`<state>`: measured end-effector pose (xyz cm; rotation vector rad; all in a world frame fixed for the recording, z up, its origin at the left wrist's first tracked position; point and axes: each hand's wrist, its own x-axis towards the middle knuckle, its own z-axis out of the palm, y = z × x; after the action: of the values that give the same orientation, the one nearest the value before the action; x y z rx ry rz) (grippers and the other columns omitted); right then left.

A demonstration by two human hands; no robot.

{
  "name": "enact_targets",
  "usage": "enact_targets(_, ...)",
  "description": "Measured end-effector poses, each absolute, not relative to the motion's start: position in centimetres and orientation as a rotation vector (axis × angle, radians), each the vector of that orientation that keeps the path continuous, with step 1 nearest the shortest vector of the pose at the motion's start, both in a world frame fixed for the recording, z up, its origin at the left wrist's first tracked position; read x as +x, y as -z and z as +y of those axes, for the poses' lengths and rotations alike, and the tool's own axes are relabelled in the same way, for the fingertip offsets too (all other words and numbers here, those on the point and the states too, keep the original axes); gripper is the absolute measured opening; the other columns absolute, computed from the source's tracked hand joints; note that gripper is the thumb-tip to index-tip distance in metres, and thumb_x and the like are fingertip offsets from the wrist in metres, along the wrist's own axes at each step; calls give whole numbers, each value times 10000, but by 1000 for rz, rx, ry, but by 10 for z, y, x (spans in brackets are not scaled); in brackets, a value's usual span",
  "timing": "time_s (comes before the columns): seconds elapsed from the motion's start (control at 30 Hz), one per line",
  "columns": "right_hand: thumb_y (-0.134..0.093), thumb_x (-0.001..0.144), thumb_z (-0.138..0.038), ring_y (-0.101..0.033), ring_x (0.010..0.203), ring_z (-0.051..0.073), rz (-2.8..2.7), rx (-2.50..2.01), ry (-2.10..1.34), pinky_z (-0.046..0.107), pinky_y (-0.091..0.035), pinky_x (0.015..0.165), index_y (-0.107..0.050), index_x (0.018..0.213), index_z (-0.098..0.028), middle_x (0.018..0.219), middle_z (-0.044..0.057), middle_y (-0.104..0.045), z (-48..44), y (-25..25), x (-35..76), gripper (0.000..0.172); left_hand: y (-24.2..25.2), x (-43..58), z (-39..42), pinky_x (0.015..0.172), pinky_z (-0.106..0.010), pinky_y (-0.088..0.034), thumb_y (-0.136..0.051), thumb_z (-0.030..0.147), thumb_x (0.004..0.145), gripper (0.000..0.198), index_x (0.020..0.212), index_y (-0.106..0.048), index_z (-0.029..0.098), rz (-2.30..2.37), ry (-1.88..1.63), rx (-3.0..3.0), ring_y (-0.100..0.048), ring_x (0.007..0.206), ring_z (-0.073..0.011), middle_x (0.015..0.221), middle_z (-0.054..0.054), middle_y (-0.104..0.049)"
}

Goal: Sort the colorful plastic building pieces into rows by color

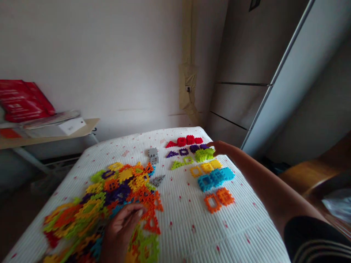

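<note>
My left hand (122, 228) is over the heap of mixed interlocking plastic tiles (117, 190), its fingers curled in. Whether it has a tile in it is hidden; orange triangular tiles (152, 223) lie just past its fingertips. Stretched far out, my right hand (217, 147) has its fingers closed at the edge of the lime green tiles (205, 155). Purple tiles (194, 148) are right beside those fingertips. Nearby lie rows of red tiles (190, 140), yellow tiles (207, 167), blue tiles (215, 178) and orange square tiles (225, 196).
Grey tiles (153, 153) and a grey triangular tile (157, 180) lie between heap and rows. Everything rests on a white ribbed quilted cover (189, 233). A side table (90, 126) with a red bag (23, 100) stands left; a tall cabinet (244, 73) stands at the back right.
</note>
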<state>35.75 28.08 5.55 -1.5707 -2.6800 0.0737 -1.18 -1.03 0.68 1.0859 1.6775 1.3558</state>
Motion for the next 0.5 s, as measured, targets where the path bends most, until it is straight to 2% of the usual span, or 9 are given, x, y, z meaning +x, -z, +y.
enact_targets(0.2, -663, 684, -137, -639, 932, 247, -2604, -1483, -4, 354, -491, 818, -543, 1256, -163, 1118, 114, -653, 247, -71, 339, 585, -6, -13, -11, 691, -287, -524, -631, 428, 683, 272, 748, -658, 164, 1709, -1410, 1179, -657, 725, -206, 727, -49, -701)
enact_targets(0.33, -597, 789, -238, -610, 1010, 237, -2567, -1075, -20, 377, -480, 876, -546, 1235, -205, 1165, 109, -628, 176, -66, 296, 450, -9, -30, -11, 742, -296, -510, -587, 403, 736, 254, 804, -659, 170, 1831, -1425, 1279, -655, 785, -206, 802, -57, -708)
enact_targets(0.5, -530, 839, -227, -633, 894, 195, -2743, -750, -253, 321, -498, 766, -601, 1120, -203, 1022, 88, -673, 83, -37, 234, 291, -29, -52, -4, 807, -309, -489, -514, 305, 764, 213, 864, -673, 205, 2103, -1147, 1571, -644, 857, -198, 892, -38, -712)
